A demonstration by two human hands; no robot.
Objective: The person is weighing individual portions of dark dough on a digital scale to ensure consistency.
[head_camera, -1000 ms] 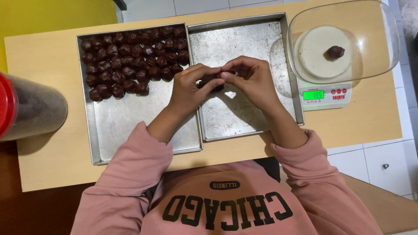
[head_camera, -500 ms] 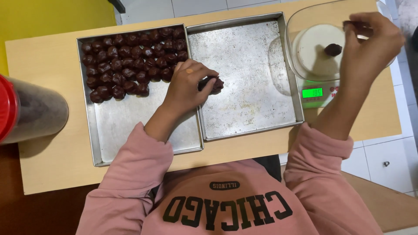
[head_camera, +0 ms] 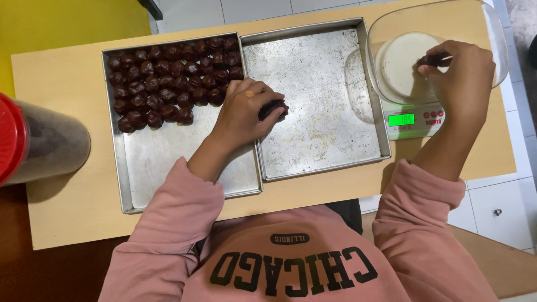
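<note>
Nearest the camera, 2 pink sleeves reach out over a pale wooden table [head_camera: 61, 223]. The left hand [head_camera: 243, 112] lies palm down across the seam between 2 steel trays, fingers curled around a dark lump [head_camera: 274, 108] that rests on the right tray [head_camera: 319, 112], at its left edge. The left tray [head_camera: 168, 162] holds rows of dark balls [head_camera: 173, 78] packed in its far half. Left of the trays stands a dark jar [head_camera: 47, 142] with a red lid. Right of the right tray, the right hand [head_camera: 461, 78] reaches into a clear bowl [head_camera: 498, 39] on a white scale [head_camera: 414, 120], pinching a small dark piece [head_camera: 430, 59]. The scale has a green lit display and red buttons.
</note>
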